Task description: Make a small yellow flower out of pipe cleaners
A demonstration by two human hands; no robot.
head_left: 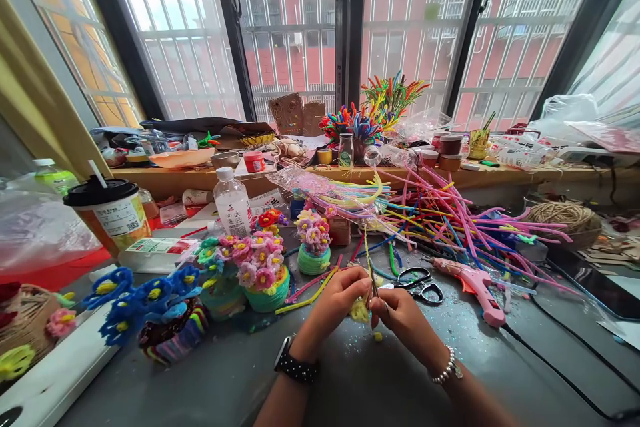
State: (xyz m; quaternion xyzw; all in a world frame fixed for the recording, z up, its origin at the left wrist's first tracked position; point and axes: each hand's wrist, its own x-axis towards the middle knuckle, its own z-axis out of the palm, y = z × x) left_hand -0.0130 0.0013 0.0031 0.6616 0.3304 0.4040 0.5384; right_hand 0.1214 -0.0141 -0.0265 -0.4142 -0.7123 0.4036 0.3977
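My left hand, with a dark watch on its wrist, pinches a thin yellow pipe cleaner that stands upright above the fingers. My right hand, with a beaded bracelet on the wrist, is closed close beside it, its fingertips near the stem's lower part. What the right fingers grip is too small to make out. Beneath the hands lies a fluffy yellow piece, partly covered by the fingers, and a small yellow bit rests on the grey table.
Black-handled scissors and a pink glue gun with its cable lie at the right. Pipe cleaners are heaped behind. Flower pots, a bottle and a drink cup stand at the left.
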